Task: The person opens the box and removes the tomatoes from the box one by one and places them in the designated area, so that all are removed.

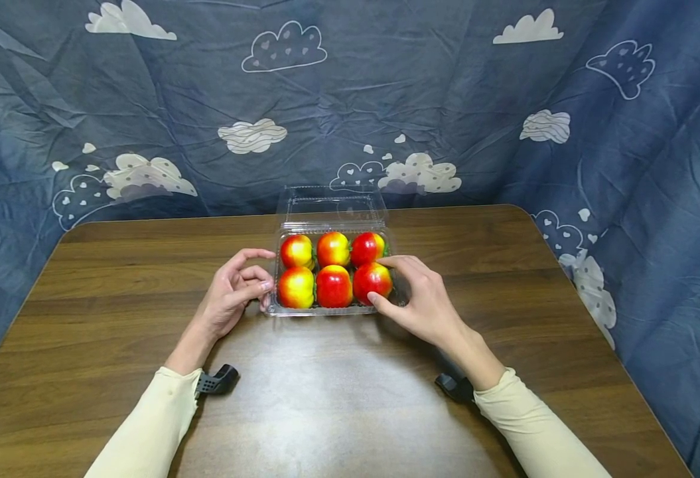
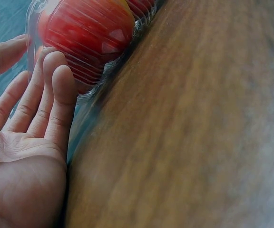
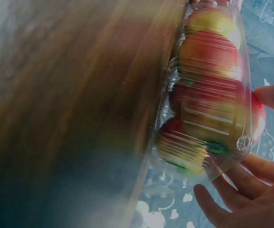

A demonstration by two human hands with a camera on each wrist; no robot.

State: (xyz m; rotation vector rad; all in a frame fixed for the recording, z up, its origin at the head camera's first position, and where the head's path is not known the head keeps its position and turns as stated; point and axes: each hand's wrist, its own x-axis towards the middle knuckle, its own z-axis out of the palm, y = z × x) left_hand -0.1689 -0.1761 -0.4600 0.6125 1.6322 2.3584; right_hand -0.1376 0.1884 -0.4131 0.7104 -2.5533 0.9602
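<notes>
A clear plastic clamshell box (image 1: 326, 312) stands on the table, its lid (image 1: 333, 206) raised at the back. Inside lie two rows of three red-and-yellow apples (image 1: 296, 287). My right hand (image 1: 427, 299) has its thumb and index finger on either side of the front right apple (image 1: 373, 282), pinching it in its corner. The other right fingers are beside the box's right wall, as the right wrist view shows. My left hand (image 1: 230, 295) rests its fingertips against the box's left wall; in the left wrist view its fingers (image 2: 51, 102) are fairly straight.
The brown wooden table (image 1: 146, 285) spreads to both sides and in front of the box. A blue cloth with clouds (image 1: 302, 106) hangs behind and to the right. Dark straps (image 1: 218, 380) sit at both wrists, below pale sleeves (image 1: 152, 425).
</notes>
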